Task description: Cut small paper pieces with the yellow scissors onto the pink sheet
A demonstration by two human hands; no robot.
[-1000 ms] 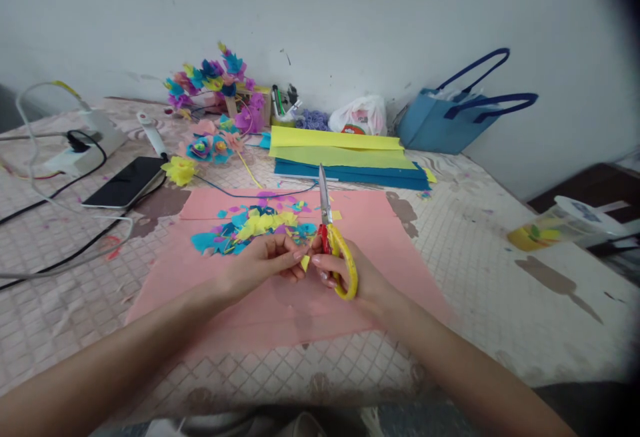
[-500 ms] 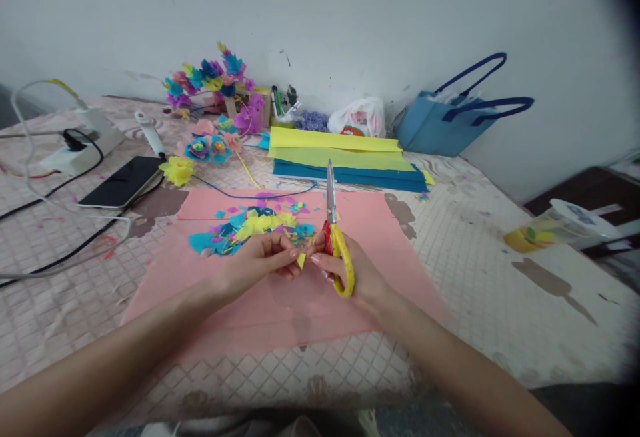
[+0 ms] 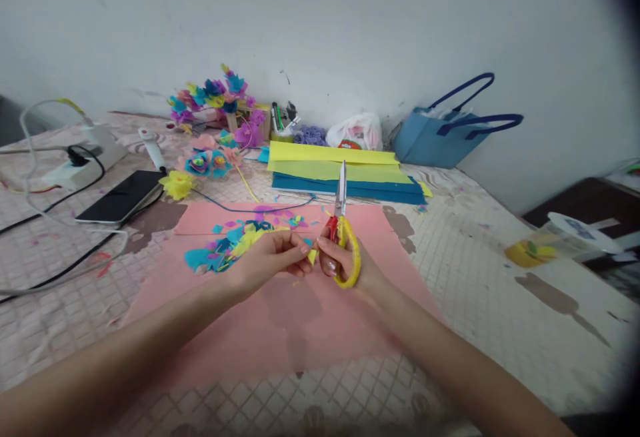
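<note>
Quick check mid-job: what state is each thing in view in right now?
Left hand: pinching a small yellow piece
Right hand: holding scissors
Scissors: blades look closed, pointing away
Pink sheet: spread flat
Scraps: loosely heaped on the pink sheet
Phone: lying flat, screen dark
Power strip: plugged into; live or not, cannot tell
Bag: standing, handles raised

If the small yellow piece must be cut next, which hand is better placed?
Probably the right hand: it holds the scissors, while the left hand pinches the yellow piece.
</note>
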